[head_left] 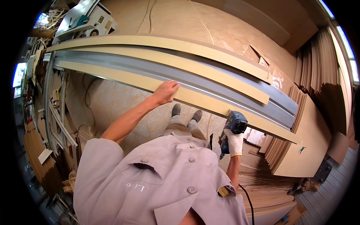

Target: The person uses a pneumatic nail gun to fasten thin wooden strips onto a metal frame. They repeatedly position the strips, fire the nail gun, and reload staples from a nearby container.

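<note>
A long, narrow pale-yellow board (200, 101) lies along the near edge of a grey metal beam (150, 68). My bare left hand (165, 92) is closed over this board near its middle, with the thumb side hidden. Farther right, my right hand (234, 141), in a white work glove, grips a blue and black handheld power tool (237, 122). The tool's head is at the board's near edge; whether it touches is unclear. Two more yellow strips lie beyond: a middle board (176, 64) on the beam and a far board (180, 45) along its back side.
Stacked brown sheets (282, 139) stand at the right, below the beam's end. More upright panels (317, 62) lean behind them. A white machine (98, 24) is at the back left. A black cord (250, 204) hangs by my right arm. Offcuts (62, 123) crowd the left.
</note>
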A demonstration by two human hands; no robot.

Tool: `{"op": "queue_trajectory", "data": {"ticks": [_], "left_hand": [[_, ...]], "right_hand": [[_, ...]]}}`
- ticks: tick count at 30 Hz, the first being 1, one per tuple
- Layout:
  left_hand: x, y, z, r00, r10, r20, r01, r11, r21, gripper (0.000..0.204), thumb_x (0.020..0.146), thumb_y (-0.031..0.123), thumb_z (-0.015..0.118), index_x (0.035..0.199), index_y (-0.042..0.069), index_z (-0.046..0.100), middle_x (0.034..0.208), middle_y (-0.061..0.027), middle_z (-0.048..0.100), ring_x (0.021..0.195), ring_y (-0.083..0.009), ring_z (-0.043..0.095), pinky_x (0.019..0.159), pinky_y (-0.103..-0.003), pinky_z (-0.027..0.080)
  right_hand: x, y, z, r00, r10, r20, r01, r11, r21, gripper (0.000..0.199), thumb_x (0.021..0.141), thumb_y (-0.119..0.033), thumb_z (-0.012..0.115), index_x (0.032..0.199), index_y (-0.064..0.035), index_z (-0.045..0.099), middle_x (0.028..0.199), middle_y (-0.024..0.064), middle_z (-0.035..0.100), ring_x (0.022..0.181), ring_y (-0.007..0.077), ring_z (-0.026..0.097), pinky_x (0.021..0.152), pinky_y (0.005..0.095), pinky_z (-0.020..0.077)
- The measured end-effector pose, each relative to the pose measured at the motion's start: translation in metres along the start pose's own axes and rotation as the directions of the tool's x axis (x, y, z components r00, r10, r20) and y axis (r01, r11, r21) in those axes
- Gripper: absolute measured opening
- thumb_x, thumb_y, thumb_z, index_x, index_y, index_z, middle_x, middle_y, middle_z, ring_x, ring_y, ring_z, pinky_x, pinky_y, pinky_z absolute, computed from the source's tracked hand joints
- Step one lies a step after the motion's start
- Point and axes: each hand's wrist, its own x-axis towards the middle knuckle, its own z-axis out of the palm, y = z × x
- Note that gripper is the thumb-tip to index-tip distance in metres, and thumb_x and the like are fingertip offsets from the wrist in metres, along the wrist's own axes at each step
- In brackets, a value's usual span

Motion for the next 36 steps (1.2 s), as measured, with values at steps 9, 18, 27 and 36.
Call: {"op": "queue_trajectory", "data": {"ticks": [9,18,27,36], "left_hand": [[0.004,0.002,0.002,0.999,-0.001,0.034,0.0,1.0,0.029,0.067,0.056,0.01,0.083,0.117,-0.002,0.06,0.113,-0.0153,0.063,0.11,-0.0338,0.059,0.098,-0.04,0.052],[0.007,0.002,-0.004,0.998,0.054,-0.017,-0.054,0.998,0.028,0.061,0.054,0.012,0.088,0.107,0.0,0.06,0.105,-0.0139,0.063,0.105,-0.0324,0.06,0.094,-0.04,0.053],[0.003,-0.002,-0.006,0.999,0.043,0.03,-0.042,0.998,-0.053,0.079,0.061,0.009,0.082,0.135,-0.002,0.057,0.127,-0.0177,0.064,0.119,-0.0361,0.06,0.102,-0.043,0.052],[0.009,0.001,-0.014,0.994,-0.012,0.107,0.011,1.0,0.01,0.069,0.061,0.008,0.082,0.126,0.001,0.059,0.123,-0.0168,0.063,0.116,-0.0362,0.06,0.101,-0.043,0.053]], "right_hand": [[-0.012,0.01,0.099,0.988,0.044,0.151,0.005,0.951,-0.31,0.016,0.079,-0.012,0.078,0.088,-0.0005,0.072,0.069,0.0078,0.07,0.061,0.017,0.069,0.059,0.0346,0.0539],[-0.01,0.019,0.082,0.999,-0.023,0.033,0.032,0.944,-0.328,0.017,0.08,-0.016,0.071,0.078,0.0003,0.071,0.063,0.0099,0.07,0.056,0.0185,0.068,0.058,0.0363,0.054],[-0.01,0.021,0.036,1.0,0.028,-0.007,-0.029,0.97,-0.243,0.014,0.08,-0.013,0.072,0.08,0.0012,0.07,0.064,0.0103,0.07,0.059,0.0193,0.07,0.059,0.0359,0.0547],[-0.005,0.032,-0.02,0.999,-0.043,-0.022,0.034,0.944,-0.329,0.013,0.082,-0.013,0.072,0.084,0.0001,0.071,0.067,0.0086,0.07,0.059,0.018,0.069,0.059,0.0354,0.0545]]}}
